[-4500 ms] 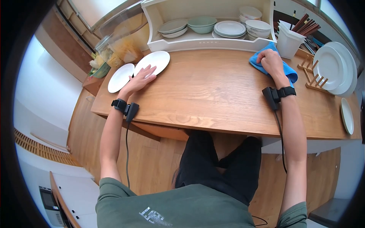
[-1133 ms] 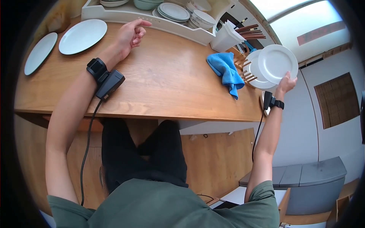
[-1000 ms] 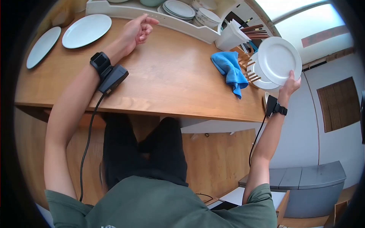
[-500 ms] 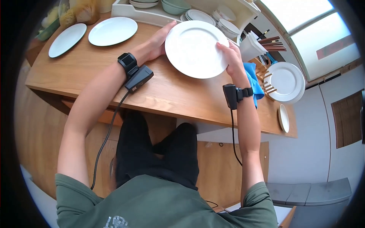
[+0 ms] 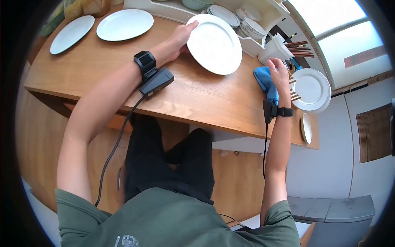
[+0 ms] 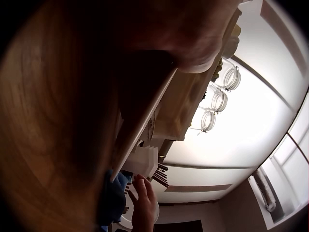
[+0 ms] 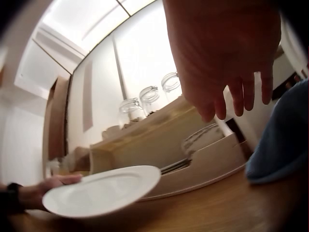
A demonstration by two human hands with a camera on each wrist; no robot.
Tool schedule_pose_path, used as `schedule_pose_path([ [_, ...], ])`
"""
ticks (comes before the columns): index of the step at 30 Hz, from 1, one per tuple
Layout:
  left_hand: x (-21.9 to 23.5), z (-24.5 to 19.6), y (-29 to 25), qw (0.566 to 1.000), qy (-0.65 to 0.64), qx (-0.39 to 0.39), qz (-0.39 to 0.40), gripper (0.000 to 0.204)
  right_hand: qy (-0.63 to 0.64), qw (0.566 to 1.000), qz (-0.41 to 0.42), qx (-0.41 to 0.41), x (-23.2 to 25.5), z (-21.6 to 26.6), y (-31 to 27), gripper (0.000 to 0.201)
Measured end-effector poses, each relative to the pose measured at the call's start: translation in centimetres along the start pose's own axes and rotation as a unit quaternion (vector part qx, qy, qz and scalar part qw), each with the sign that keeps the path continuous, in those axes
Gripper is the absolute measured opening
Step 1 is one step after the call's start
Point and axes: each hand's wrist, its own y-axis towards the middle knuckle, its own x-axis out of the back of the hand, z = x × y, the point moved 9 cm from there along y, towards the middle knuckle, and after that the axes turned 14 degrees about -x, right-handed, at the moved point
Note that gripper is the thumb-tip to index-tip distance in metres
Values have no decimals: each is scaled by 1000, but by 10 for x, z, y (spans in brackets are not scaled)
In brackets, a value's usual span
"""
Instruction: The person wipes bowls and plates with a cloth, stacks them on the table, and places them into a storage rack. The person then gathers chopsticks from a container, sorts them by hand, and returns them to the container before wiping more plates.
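My left hand (image 5: pixel 179 40) grips the left edge of a round white plate (image 5: pixel 214 45), thumb on its upper face, above the wooden table (image 5: pixel 181 88). The left wrist view shows that plate (image 6: pixel 145 116) edge-on, close to the hand. Free of the plate, my right hand (image 5: pixel 279 76) is over the blue cloth (image 5: pixel 263 78) beside the wooden rack. In the right wrist view the right hand's fingers (image 7: pixel 235 96) hang loosely apart, holding nothing, with the cloth (image 7: pixel 282 135) to the right.
Two white plates (image 5: pixel 124 25) (image 5: pixel 73 35) lie at the table's left. A white shelf (image 5: pixel 162 11) with bowls and plates stands at the back. On the right are a white chopstick holder (image 5: pixel 275 50), plates in the rack (image 5: pixel 310 89) and a small oval dish (image 5: pixel 306 128).
A plate has come from the rack side to the middle, first in my right hand, then in both. Now only my left hand holds it; the right has moved off rightward to the cloth.
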Motion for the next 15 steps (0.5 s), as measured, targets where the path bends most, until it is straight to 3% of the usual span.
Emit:
schedule_pose_path([
  [2,3,-3,0,1000,11,-3,-26,51,-184,981,-28,-59,6,-26,2,49],
  [4,2,-5,-3,999,6,6,-35,52,-214,975,-28,-58,-6,-39,1,50],
  [6,4,-8,-4,999,6,12,-46,54,-286,956,58,-20,-33,-43,4,43],
  [8,5,-5,-4,999,4,14,-43,54,-276,958,55,-58,-28,-31,8,37],
  [10,5,-3,-4,999,8,21,-42,54,-136,984,41,-106,-15,-26,16,34],
  [11,5,-3,-3,999,11,28,-38,54,-149,985,-38,-72,-4,-16,21,32],
  [12,6,-5,-3,999,15,25,-41,54,-145,986,-38,-68,-7,-11,25,32],
  [14,5,-1,-2,999,20,29,-32,54,-148,972,-179,27,10,36,11,32],
  [15,5,0,-1,999,22,28,-27,57,-110,978,-164,69,3,57,5,31],
])
